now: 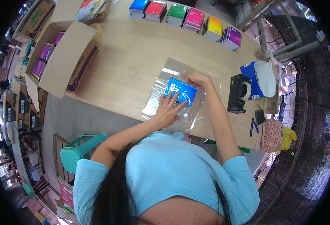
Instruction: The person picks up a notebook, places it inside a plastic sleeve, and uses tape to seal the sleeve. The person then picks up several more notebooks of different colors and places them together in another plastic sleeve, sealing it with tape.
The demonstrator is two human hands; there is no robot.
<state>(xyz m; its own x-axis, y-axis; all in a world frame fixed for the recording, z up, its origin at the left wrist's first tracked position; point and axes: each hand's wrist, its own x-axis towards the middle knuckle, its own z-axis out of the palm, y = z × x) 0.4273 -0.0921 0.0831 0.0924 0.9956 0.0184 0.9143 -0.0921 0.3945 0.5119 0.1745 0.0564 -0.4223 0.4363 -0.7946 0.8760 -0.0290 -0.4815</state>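
Observation:
A blue spiral-bound notebook (180,87) lies on the wooden table, its wire binding along the far side. Clear plastic film (168,69) spreads out beneath and around it, with glare and creases toward the near edge. My left hand (168,111) rests with fingers spread, the fingertips on the notebook's near part. At the notebook's far right corner, my right hand (197,79) has its fingers bent together, seemingly pinching the film. Exactly what sits between those fingertips is hard to make out.
Notebook stacks in several colours, such as a green stack (176,15), line the table's far edge. An open carton (82,69) stands at left. At right are a black tape dispenser (237,93), a blue-and-white pack (260,80) and blue-handled pliers (253,126). A teal stool (78,150) stands below.

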